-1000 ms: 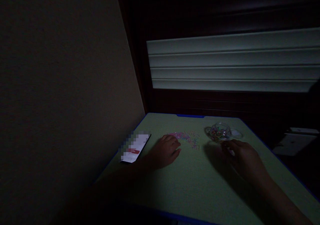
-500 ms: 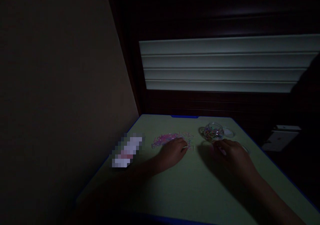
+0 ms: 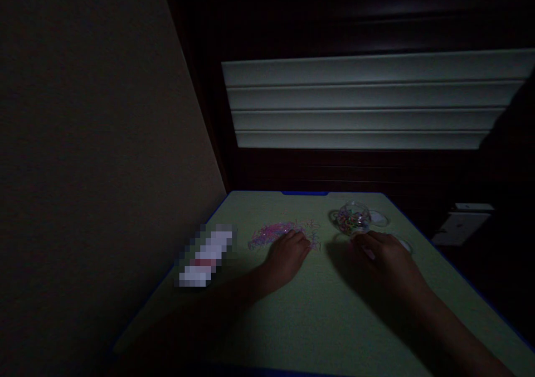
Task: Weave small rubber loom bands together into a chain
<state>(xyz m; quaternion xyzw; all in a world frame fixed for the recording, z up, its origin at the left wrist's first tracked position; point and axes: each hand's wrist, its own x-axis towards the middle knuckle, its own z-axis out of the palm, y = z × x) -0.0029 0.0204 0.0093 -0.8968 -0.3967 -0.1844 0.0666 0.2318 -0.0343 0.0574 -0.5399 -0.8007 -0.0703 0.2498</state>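
My left hand (image 3: 287, 256) curls at thin, loopy bands (image 3: 272, 233), my right hand (image 3: 389, 257) near a round, clear jar (image 3: 365, 218). I cannot tell whether either grip holds anything.

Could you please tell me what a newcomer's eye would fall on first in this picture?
Probably the pale slatted panel, bright against the dark surroundings beyond the green table. Next might come the pinkish pile on the table, with the left hand at its right end, and the clear jar with coloured bits inside, just beyond the right hand.
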